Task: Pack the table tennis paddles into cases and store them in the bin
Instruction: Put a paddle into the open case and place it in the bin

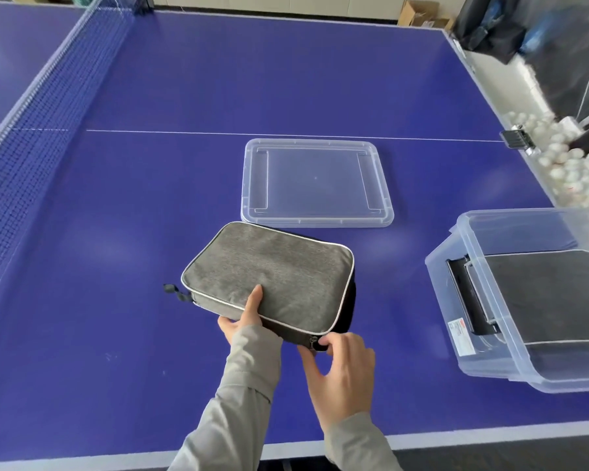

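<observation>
Blue worktop [150, 198] carries it all, and I take my bearings from the grey case [269, 270]: my right hand [340, 375] pinches the zipper pull [312, 343] at the case's near right corner, while my left hand [242, 321] grips its near edge, thumb on top, to steady it. From that pull the case lies ahead and to the left, its long axis slanting from near right to far left. I judge the coming carry goes rightward, since the clear bin [490, 294], with another case [558, 300] inside, sits well apart to the case's right, nearer my right hand, and the lid [317, 183] lies just beyond the case.
</observation>
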### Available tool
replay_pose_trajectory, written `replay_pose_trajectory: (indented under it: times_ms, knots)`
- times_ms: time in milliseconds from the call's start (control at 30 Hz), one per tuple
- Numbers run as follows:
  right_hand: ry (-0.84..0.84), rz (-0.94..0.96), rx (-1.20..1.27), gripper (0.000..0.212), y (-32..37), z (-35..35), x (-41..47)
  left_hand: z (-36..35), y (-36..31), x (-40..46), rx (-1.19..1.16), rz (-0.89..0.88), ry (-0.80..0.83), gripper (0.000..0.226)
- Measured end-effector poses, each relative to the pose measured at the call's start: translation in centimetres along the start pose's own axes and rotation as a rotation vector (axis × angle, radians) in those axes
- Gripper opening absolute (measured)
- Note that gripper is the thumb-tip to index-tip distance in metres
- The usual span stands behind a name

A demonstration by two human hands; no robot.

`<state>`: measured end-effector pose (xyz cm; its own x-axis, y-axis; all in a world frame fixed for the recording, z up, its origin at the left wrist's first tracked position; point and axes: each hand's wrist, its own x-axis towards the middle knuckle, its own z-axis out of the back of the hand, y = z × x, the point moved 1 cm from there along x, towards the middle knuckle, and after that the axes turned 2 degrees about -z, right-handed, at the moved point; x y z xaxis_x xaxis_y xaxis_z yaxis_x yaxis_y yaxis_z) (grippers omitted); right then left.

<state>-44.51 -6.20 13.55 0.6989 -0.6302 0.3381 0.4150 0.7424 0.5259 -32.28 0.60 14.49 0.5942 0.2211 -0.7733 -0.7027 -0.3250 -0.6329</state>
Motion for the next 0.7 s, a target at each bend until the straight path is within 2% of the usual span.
replay_pose_trajectory:
  times_ms: [133,233,367,500,633,700]
  knots:
    - [-0.029,0.21,-0.092,0.017,-0.4,0.5,0.3,0.0,-0.3,0.1,-0.009,-0.019,-0.017,0.051]
    - [-0.04,0.259,-0.112,0.02,-0.7,1.2,0.7,0.3,-0.6,0.1,0.013,-0.016,-0.005,0.057]
    - [-0.007,0.189,-0.087,0.02,-1.3,1.8,0.9,0.7,-0.8,-0.2,0.02,-0.035,0.041,0.054]
    - [-0.038,0.041,0.005,0.02,-2.9,3.1,1.3,1.1,-1.2,-0.1,-0.002,-0.069,0.076,0.046]
    - [0.058,-0.122,0.13,0.008,-4.4,3.3,2.0,1.7,-1.3,-0.5,-0.009,-0.084,0.15,0.04]
    - [0.081,-0.201,0.174,0.014,-4.9,3.1,2.6,1.8,-1.5,-1.1,-0.006,-0.083,0.18,0.036]
